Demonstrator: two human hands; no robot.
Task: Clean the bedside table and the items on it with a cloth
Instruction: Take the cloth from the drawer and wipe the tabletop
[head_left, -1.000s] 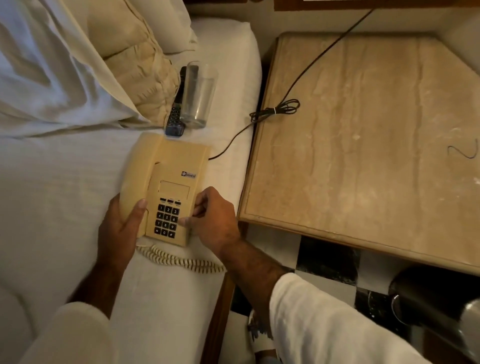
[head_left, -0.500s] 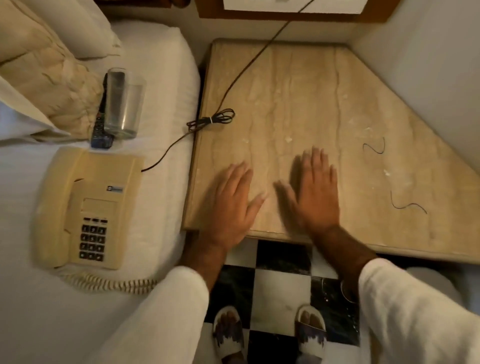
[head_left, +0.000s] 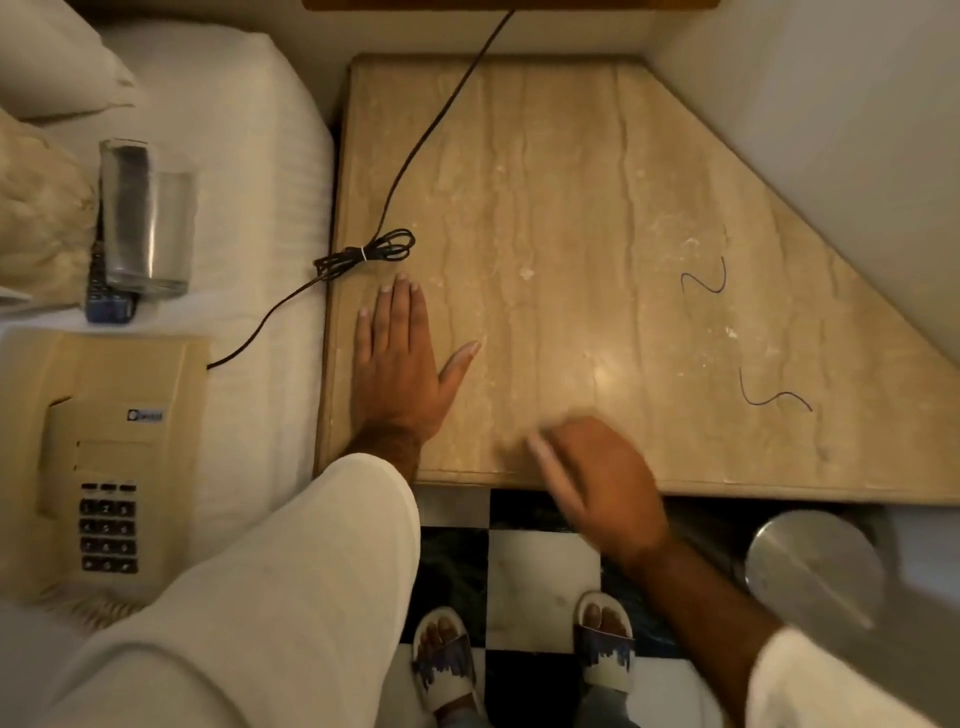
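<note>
While left hand (head_left: 397, 371) lies flat, empty, on bedside table (head_left: 571, 208) | right hand (head_left: 597, 480) blurred, grip unclear

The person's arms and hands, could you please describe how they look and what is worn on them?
Both hands are bare, with no gloves, rings or watch visible. The left hand shows short, pale nails. The right hand is blurred, so its details cannot be told. Each arm wears a loose, long, off-white sleeve, the left sleeve reaching the wrist, the right sleeve ending at mid-forearm.
</note>
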